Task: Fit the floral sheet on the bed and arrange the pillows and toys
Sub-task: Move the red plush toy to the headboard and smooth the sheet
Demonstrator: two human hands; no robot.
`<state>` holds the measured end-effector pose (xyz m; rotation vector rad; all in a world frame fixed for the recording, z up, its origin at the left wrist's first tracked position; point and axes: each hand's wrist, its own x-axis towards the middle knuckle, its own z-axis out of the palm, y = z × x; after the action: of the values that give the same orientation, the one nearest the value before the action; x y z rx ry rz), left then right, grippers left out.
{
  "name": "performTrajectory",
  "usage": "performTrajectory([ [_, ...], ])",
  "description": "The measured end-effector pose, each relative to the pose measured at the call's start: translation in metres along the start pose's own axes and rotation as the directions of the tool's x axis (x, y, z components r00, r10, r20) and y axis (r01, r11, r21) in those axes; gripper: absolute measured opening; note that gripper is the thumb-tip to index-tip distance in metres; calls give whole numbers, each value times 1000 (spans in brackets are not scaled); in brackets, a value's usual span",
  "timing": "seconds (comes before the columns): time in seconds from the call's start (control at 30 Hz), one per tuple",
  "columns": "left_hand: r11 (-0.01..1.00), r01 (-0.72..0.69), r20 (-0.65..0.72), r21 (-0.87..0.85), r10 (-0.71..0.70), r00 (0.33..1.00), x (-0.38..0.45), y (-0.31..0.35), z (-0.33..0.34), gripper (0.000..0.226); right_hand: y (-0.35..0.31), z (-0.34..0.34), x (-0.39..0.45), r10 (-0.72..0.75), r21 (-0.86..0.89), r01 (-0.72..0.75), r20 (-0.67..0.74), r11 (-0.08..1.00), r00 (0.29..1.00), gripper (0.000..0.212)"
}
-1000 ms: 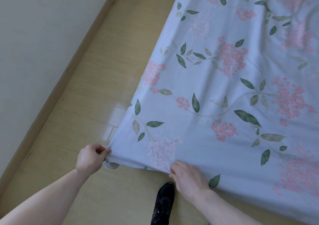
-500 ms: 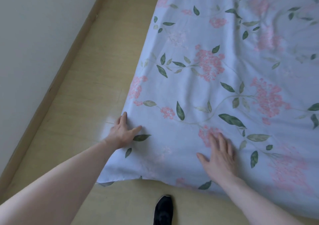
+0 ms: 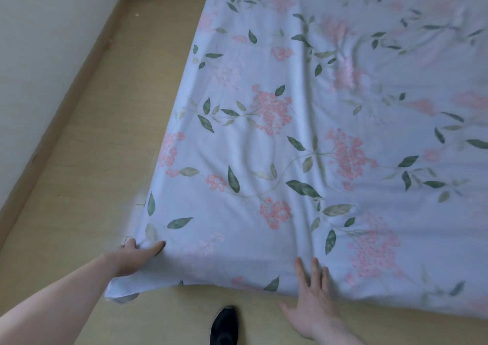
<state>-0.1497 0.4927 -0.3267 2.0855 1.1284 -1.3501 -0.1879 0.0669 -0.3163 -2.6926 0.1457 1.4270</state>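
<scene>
Floral sheet (image 3: 303, 143) runs long toward the far end, left hand (image 3: 137, 256) pinching its near corner, right hand (image 3: 313, 307) flat with fingers apart on its near edge.

Both hands have slid back toward the near edge of the floral sheet (image 3: 264, 138). The left hand (image 3: 134, 256), flat half a second ago, now pinches fabric beside the near-left corner; the right hand (image 3: 314, 299) stays flat, fingers spread at the hem.

Sheet (image 3: 303, 146) is spread over the bed, floor (image 3: 87, 159) and wall (image 3: 39, 54) to its left, shoe (image 3: 224, 326) on the floor before its near edge.
</scene>
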Motion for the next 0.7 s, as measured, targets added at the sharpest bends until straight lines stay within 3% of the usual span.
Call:
performTrajectory([
  [0.1,977,-99,-66,190,113,991,-11,16,-10,93,11,-33,-9,-32,37,29,82,999,996,104],
  [0.2,924,-171,-298,342,279,913,-37,47,-20,62,14,-65,-11,-71,158,61,57,986,996,86],
  [0.27,887,-247,-383,390,400,833,-57,72,-21,65,16,-85,-9,-86,192,96,-61,977,994,79],
  [0.37,783,-383,-280,490,558,782,-66,106,-8,84,24,-107,0,-54,186,90,-187,978,981,79],
  [0.47,820,-374,-222,433,499,837,-61,123,10,93,39,-108,19,20,190,19,-200,982,980,84],
  [0.6,897,-242,-153,369,315,937,-57,115,10,112,84,-74,31,129,162,-104,-154,981,979,97],
  [0.7,854,-98,-81,511,162,984,-80,120,15,110,114,-39,14,168,133,-145,-181,980,969,106],
])
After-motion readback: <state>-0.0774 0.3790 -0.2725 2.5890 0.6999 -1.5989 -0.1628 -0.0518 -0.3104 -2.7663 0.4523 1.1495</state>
